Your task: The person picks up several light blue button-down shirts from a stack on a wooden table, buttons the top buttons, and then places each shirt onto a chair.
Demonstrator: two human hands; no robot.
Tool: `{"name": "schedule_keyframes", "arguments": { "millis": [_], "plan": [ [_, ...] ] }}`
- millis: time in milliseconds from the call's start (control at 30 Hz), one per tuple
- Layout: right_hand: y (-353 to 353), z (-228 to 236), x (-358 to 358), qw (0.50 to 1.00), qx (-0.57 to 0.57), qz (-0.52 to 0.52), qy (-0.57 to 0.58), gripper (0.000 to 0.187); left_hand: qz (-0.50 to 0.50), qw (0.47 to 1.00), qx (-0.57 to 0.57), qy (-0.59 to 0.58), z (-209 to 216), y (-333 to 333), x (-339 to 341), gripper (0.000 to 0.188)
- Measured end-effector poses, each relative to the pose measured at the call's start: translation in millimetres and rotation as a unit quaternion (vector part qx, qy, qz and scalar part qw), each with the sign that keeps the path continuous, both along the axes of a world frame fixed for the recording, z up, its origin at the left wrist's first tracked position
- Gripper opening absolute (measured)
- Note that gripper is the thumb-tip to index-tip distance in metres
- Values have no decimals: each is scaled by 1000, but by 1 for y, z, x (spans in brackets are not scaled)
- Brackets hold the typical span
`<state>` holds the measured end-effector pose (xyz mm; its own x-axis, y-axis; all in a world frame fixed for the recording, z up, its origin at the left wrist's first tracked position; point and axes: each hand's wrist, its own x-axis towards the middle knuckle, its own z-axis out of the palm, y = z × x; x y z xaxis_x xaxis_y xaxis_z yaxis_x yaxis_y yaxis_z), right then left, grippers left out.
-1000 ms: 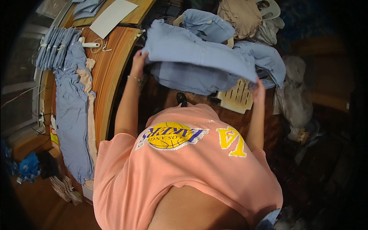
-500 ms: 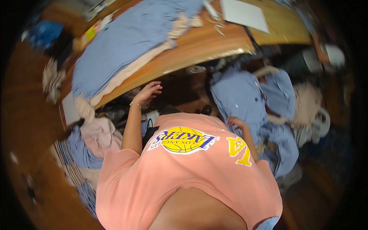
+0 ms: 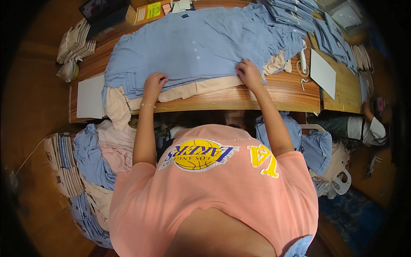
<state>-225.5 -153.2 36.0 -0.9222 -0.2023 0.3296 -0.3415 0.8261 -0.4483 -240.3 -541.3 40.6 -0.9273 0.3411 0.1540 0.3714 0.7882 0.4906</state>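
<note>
A blue button-up shirt (image 3: 184, 47) lies spread flat on top of a stack of blue shirts on the wooden table, its small buttons running down the middle. Under the stack, a beige garment (image 3: 201, 87) sticks out along the near side. My left hand (image 3: 154, 84) is at the left part of the shirt's near hem, its fingers curled and pinched on the cloth. At the right part of that hem, my right hand (image 3: 248, 73) has its fingers closed on the fabric.
White boards lie at the table's left end (image 3: 90, 97) and right end (image 3: 323, 73). A white corded handheld device (image 3: 303, 58) rests right of the shirts. Packed blue shirts (image 3: 291, 15) pile up at the far right. Loose garments (image 3: 92, 156) heap below left. Another person (image 3: 364, 128) is at the right.
Both hands have risen from beside my body to the shirt's near hem and closed on it. My view has shifted, bringing the shirt stack to the middle.
</note>
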Motion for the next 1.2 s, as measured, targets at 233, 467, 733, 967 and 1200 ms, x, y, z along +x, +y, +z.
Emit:
{"name": "schedule_keyframes", "arguments": {
  "millis": [233, 467, 733, 967, 1200],
  "plan": [
    [35, 68, -7, 986, -76, 72, -132, 7, -3, 983, 102, -153, 76, 6, 1, 14],
    [45, 100, 12, 910, 59, 173, -373, 11, -132, 909, 83, -387, 69, 37, 20, 16],
    [-93, 1, -65, 974, -84, 3, -211, 25, -130, 989, 62, -19, 26, 116, -64, 19],
    [-87, -4, -67, 895, -334, 13, -295, 19, -109, 982, 90, -123, 41, 118, -72, 25],
    [-90, 36, -59, 825, -496, 52, -265, 13, -105, 957, 256, -85, 67, 119, -71, 19]
  ]
}}
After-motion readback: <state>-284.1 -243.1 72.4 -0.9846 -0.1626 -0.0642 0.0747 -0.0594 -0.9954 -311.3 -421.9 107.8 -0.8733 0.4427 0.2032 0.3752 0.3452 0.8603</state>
